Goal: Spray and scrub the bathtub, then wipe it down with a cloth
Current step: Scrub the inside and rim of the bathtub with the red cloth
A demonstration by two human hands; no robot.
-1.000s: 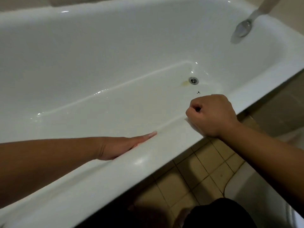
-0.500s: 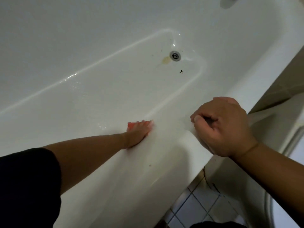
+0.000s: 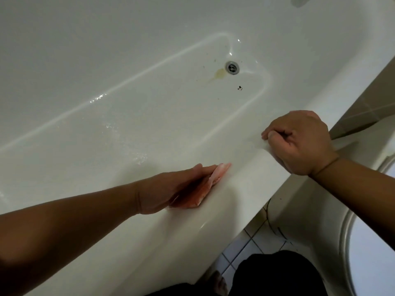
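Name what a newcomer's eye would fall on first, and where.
The pink cloth stands out against the white bathtub, pressed under the left hand on the near inner wall. A yellow-brown stain lies beside the drain on its floor. The curled right hand rests on the near rim.

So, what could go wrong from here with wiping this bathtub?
1. The right hand leans as a fist on the smooth rim; it might slip.
2. The left hand presses the pink cloth flat against the bathtub wall, so it may slide out.
3. The yellow stain beside the drain is far from the cloth and could be missed.
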